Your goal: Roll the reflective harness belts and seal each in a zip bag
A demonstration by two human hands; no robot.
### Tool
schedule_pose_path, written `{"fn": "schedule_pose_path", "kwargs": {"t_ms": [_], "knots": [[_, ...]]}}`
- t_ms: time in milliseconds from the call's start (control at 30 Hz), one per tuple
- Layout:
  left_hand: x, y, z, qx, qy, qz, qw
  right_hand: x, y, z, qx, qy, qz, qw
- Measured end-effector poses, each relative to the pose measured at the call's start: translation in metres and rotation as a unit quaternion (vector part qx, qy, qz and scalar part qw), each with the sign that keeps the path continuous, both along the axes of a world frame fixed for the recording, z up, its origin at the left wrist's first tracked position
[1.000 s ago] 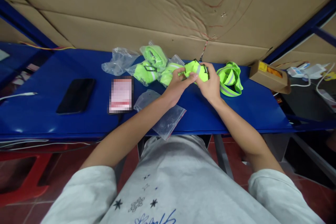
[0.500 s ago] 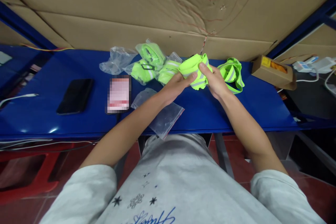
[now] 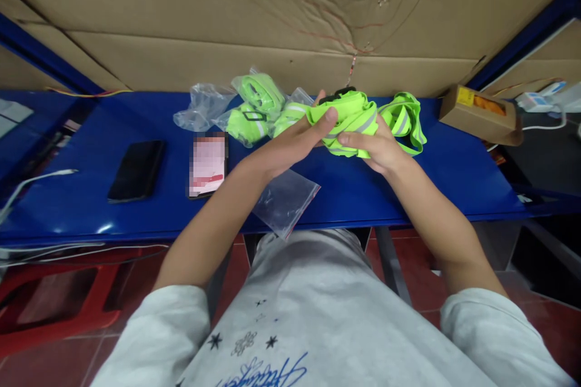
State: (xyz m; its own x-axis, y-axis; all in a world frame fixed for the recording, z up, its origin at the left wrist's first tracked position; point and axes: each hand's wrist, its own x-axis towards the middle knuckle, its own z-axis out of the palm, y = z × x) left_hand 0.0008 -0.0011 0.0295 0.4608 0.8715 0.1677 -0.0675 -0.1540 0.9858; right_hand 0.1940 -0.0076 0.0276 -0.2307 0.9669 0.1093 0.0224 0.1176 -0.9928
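Between my two hands is a bundled neon-yellow reflective strap [image 3: 358, 116] with grey stripes and a black buckle on top. My left hand [image 3: 313, 130] grips its left side, thumb across the front. On the right, my right hand [image 3: 379, 145] wraps round the lower part of the bundle. Just behind my right hand lies a loose strap [image 3: 403, 115] of the same kind on the table. To the left, rolled straps in clear bags [image 3: 258, 97] are piled together. An unfilled clear zip bag [image 3: 288, 199] lies under my left forearm at the table edge.
The blue table [image 3: 431, 184] backs onto a cardboard wall [image 3: 181, 54]. At left are a black phone [image 3: 137, 170], a device with a lit, blurred screen [image 3: 207, 166] and a crumpled clear bag [image 3: 204, 106]. An open cardboard box [image 3: 479, 115] stands at right.
The strap bundle has turned in my hands; its black buckle now shows on top and the roll looks less even. My left hand has shifted its hold, fingers now behind it.
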Motion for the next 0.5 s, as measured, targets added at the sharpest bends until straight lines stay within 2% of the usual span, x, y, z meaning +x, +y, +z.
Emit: {"fn": "schedule_pose_path", "kwargs": {"t_ms": [100,167,267,333,367,433,500], "knots": [[-0.028,-0.012,0.014,0.056,0.081,-0.045,0.994,0.012,-0.015,0.012,0.023,-0.003,-0.059,0.998],[-0.050,-0.024,0.013,0.123,0.205,-0.106,0.965,0.026,-0.025,0.013,0.017,0.009,-0.087,0.996],[-0.072,-0.040,-0.006,0.181,0.439,-0.214,0.854,0.046,-0.037,-0.001,-0.051,0.017,-0.107,0.993],[-0.072,-0.046,-0.020,0.194,0.527,-0.247,0.790,0.054,-0.045,-0.014,-0.113,0.021,-0.101,0.988],[-0.069,-0.047,-0.025,0.201,0.549,-0.248,0.773,0.057,-0.050,-0.020,-0.142,0.025,-0.096,0.985],[-0.060,-0.045,-0.028,0.219,0.556,-0.234,0.767,0.060,-0.059,-0.026,-0.184,0.034,-0.082,0.979],[-0.051,-0.041,-0.024,0.238,0.534,-0.204,0.785,0.062,-0.068,-0.028,-0.204,0.049,-0.077,0.975]]}}
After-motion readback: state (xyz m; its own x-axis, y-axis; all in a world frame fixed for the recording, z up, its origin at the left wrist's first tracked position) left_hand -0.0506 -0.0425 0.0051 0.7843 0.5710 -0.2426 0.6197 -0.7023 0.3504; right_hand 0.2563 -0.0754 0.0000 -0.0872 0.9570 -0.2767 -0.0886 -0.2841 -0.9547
